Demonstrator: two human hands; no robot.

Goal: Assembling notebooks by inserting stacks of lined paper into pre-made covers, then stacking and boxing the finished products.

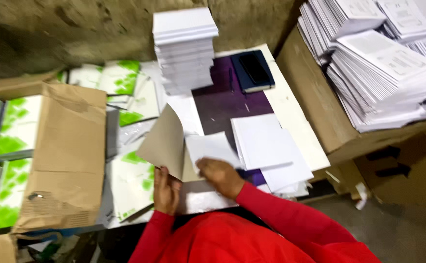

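Note:
My left hand (pixel 165 190) grips the lower edge of a grey-brown card cover (pixel 163 141), lifted open and tilted up to the left. My right hand (pixel 221 176) presses flat on the white pages (pixel 212 147) lying inside that cover. Both arms wear red sleeves. Right of my right hand lies a loose pile of white sheets (pixel 266 143) on a purple and white work surface (pixel 291 117). A tall stack of white booklets (pixel 184 48) stands behind the cover.
A dark notebook with a black phone on it (pixel 253 70) lies at the back. A brown paper parcel (pixel 66 156) and green-and-white printed covers (pixel 125 83) sit left. Cardboard boxes (pixel 320 107) at right carry stacks of printed booklets (pixel 383 73).

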